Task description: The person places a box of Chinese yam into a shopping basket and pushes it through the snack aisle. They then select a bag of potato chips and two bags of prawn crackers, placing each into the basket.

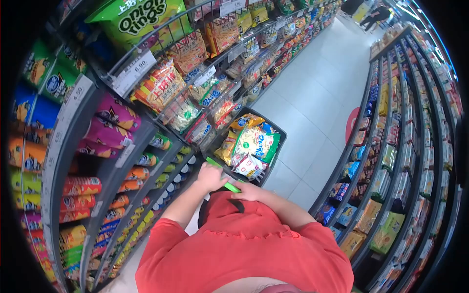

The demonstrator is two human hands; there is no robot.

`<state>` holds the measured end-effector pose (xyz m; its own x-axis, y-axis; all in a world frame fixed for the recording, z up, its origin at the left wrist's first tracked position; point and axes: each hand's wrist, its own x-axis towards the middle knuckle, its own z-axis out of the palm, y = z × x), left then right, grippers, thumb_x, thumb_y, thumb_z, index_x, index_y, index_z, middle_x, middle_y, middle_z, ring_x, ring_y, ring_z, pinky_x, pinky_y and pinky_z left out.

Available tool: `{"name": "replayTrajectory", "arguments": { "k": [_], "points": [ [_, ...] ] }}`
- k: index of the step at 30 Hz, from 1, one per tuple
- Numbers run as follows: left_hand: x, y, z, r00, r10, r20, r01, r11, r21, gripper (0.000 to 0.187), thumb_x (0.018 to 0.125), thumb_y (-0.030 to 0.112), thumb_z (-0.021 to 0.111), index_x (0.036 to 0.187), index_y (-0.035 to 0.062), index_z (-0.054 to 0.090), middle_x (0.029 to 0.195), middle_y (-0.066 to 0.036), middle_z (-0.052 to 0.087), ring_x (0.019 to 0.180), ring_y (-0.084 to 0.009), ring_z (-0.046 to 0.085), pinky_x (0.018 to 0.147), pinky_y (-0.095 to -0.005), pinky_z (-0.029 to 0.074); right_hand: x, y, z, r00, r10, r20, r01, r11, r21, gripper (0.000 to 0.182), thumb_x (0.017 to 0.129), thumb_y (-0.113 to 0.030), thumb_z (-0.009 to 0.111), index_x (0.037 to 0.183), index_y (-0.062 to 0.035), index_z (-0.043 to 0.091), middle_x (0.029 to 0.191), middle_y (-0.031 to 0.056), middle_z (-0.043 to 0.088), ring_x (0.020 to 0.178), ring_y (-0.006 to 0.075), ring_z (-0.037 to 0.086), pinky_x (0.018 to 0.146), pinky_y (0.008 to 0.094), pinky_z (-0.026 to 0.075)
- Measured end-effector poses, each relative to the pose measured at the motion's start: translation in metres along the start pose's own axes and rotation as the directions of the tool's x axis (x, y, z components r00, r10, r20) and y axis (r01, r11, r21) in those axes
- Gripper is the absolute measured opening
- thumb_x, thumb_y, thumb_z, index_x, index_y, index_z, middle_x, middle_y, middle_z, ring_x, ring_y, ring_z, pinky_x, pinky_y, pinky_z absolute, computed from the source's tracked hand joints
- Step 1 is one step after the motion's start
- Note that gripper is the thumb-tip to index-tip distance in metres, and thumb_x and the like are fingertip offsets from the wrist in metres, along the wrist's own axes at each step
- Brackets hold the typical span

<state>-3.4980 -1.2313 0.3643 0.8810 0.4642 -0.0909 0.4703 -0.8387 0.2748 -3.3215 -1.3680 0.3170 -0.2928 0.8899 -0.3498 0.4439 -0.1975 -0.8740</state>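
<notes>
My left hand [211,177] is wrapped round the green handle [231,187] of a dark shopping cart [281,141]. On the handle's other end, my right hand [248,190] is closed round the bar. Just beyond my hands, the cart holds several snack bags, among them a white and green bag [254,141], a yellow-orange bag [248,120] and a white bag with red and blue print [248,165]. The lower part of the cart is hidden by the bags and my hands.
Snack shelves [188,53] stand close on the left, with racks of canisters [80,186] nearer me. Packaged goods line a long shelf [386,185] on the right. A tiled aisle floor [308,107] runs between them. Far ahead is a person in dark clothes [376,16].
</notes>
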Motion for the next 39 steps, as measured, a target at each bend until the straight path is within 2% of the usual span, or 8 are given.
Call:
{"name": "replayTrajectory", "arguments": {
  "k": [5,8,15,17,19,23,29,39],
  "points": [
    [0.016,-0.005,0.004,0.956,-0.126,0.263,0.122,0.992,0.034,0.051,0.088,0.052,0.053,0.082,0.0057,0.074,0.085,-0.014,0.072,0.085,-0.03,0.069,0.087,-0.0457,0.047,0.0,0.012,0.018,0.99,0.066,-0.128,-0.054,0.994,0.096,0.045,0.085,-0.041,0.067,0.112,-0.0056,0.061,0.099,0.0207,0.067,0.092,0.0377,0.065,0.08,0.0449,0.05],
    [0.023,-0.003,-0.006,0.975,-0.109,0.193,0.113,0.994,-0.011,0.048,0.087,0.05,0.054,0.08,0.0059,0.074,0.083,-0.014,0.072,0.081,-0.0298,0.07,0.082,-0.0454,0.05,0.002,0.002,0.017,0.973,0.145,-0.178,-0.147,0.989,0.005,0.04,0.088,-0.033,0.068,0.113,-0.0038,0.059,0.099,0.0193,0.067,0.093,0.0338,0.066,0.081,0.0415,0.05],
    [0.038,-0.013,0.006,0.991,-0.09,0.101,0.095,0.995,-0.04,0.056,0.087,0.056,0.054,0.085,0.0044,0.074,0.087,-0.014,0.072,0.084,-0.0305,0.069,0.082,-0.0463,0.049,0.024,-0.012,0.016,0.922,0.215,-0.323,-0.253,0.964,-0.083,0.041,0.084,-0.033,0.064,0.113,-0.0048,0.06,0.1,0.0243,0.068,0.094,0.0425,0.065,0.081,0.0498,0.052],
    [0.04,-0.016,-0.003,0.99,-0.04,0.136,0.045,0.999,-0.028,0.063,0.088,0.062,0.05,0.086,0.0041,0.074,0.088,-0.015,0.072,0.086,-0.031,0.07,0.083,-0.0461,0.049,0.029,-0.004,0.015,0.923,0.212,-0.32,-0.262,0.957,-0.123,0.04,0.083,-0.031,0.064,0.113,-0.0045,0.061,0.098,0.0244,0.068,0.092,0.0431,0.065,0.08,0.0507,0.052],
    [0.043,-0.017,-0.016,0.964,0.038,0.262,-0.028,0.999,-0.042,0.068,0.09,0.066,0.045,0.086,0.0045,0.075,0.09,-0.015,0.072,0.087,-0.0316,0.07,0.085,-0.0458,0.049,0.03,-0.001,0.006,0.955,0.062,-0.291,-0.129,0.968,-0.217,0.034,0.083,-0.027,0.065,0.109,-0.0052,0.059,0.09,0.0242,0.068,0.083,0.0424,0.066,0.074,0.0502,0.053],
    [0.063,-0.017,-0.01,0.949,-0.113,0.296,0.136,0.989,-0.058,0.068,0.092,0.064,0.042,0.087,0.0052,0.075,0.087,-0.016,0.072,0.084,-0.0329,0.07,0.077,-0.0446,0.053,0.03,-0.011,-0.005,0.937,0.057,-0.345,-0.094,0.991,-0.092,0.029,0.081,-0.028,0.065,0.097,-0.0029,0.064,0.09,0.0243,0.068,0.085,0.0421,0.066,0.078,0.0503,0.053],
    [0.089,-0.011,-0.005,0.958,-0.166,0.232,0.186,0.98,-0.065,0.053,0.092,0.054,0.048,0.084,0.0077,0.074,0.087,-0.016,0.072,0.086,-0.0325,0.07,0.078,-0.0457,0.053,0.03,-0.003,-0.031,0.911,0.081,-0.404,-0.123,0.989,-0.079,0.026,0.081,-0.026,0.07,0.09,-0.0019,0.064,0.079,0.0222,0.066,0.074,0.0405,0.066,0.068,0.0469,0.052],
    [0.178,-0.003,-0.001,0.967,-0.193,0.163,0.202,0.979,-0.035,0.049,0.092,0.053,0.051,0.075,0.0117,0.071,0.078,-0.013,0.07,0.079,-0.0325,0.069,0.074,-0.0457,0.054,0.04,0.037,-0.115,0.925,0.07,-0.374,-0.098,0.994,-0.056,0.03,0.081,-0.031,0.071,0.092,-0.0044,0.065,0.08,0.0214,0.067,0.077,0.04,0.066,0.069,0.0471,0.052]
  ]
}}
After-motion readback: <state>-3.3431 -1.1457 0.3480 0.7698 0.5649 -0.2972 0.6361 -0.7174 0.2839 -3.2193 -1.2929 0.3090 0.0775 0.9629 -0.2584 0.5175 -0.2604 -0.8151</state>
